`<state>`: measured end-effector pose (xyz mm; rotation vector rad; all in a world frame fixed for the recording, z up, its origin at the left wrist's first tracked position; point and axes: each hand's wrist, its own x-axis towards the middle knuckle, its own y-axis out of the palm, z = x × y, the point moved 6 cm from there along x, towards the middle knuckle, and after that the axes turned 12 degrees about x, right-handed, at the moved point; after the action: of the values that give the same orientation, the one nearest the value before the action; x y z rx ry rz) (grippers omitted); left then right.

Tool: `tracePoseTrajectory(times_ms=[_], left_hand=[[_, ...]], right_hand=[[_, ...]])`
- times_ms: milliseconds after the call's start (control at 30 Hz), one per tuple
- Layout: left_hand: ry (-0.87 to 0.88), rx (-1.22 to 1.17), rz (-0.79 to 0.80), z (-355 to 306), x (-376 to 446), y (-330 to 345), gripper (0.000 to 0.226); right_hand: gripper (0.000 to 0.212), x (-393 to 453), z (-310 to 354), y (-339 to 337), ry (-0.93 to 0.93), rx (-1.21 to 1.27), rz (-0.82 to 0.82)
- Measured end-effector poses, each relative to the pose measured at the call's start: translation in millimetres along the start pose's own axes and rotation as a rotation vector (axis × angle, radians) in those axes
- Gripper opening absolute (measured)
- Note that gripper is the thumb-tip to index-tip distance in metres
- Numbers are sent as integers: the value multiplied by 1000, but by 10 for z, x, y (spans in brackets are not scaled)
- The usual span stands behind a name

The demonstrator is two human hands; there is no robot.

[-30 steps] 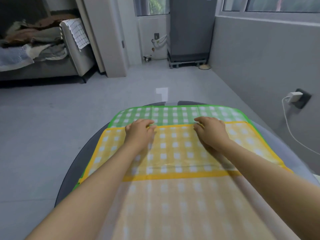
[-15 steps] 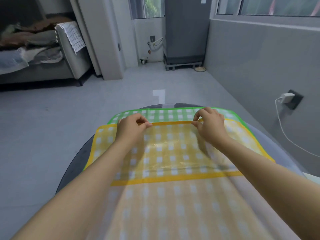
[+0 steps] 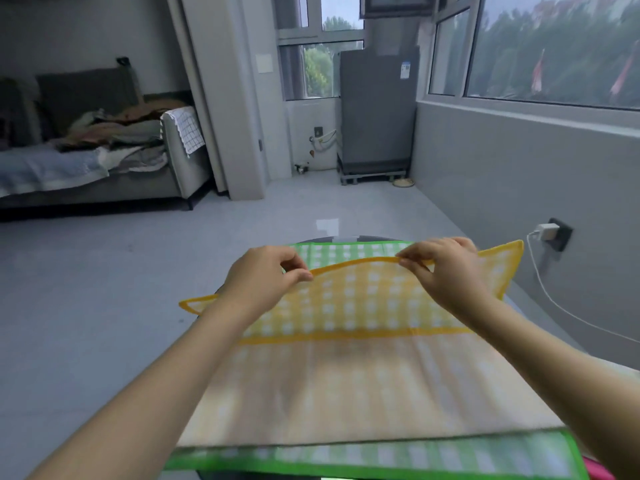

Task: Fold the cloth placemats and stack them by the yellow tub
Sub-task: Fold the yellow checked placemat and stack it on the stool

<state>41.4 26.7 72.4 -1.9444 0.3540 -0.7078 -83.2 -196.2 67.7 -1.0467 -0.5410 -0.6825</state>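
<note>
We pinch the yellow mat's (image 3: 349, 299) far hem, left hand (image 3: 266, 275), right hand (image 3: 446, 268), lifting it off the green mat (image 3: 346, 251) beneath to fold.

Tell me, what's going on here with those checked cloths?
A person is folding placemats. The left hand and right hand each pinch the far edge of the yellow placemat, lifted off the green placemat lying beneath it on the dark table. No fold is finished, and no yellow tub is in view.
</note>
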Motion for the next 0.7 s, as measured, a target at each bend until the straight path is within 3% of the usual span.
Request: tracePoseTrajectory(times_ms=[200, 300, 467, 700], left_hand=[[-15, -50, 92, -17, -591, 25, 14], [-45, -80, 125, 7, -851, 150, 12], [-42, -95, 237, 49, -1095, 393, 11], [-56, -98, 297, 152, -1249, 601, 13]], right_hand=[[10, -495, 223, -219, -42, 65, 114], [3, -773, 200, -197, 41, 116, 193], [5, -1099, 101, -59, 188, 126, 436], [6, -1369, 72, 135, 167, 179, 651]])
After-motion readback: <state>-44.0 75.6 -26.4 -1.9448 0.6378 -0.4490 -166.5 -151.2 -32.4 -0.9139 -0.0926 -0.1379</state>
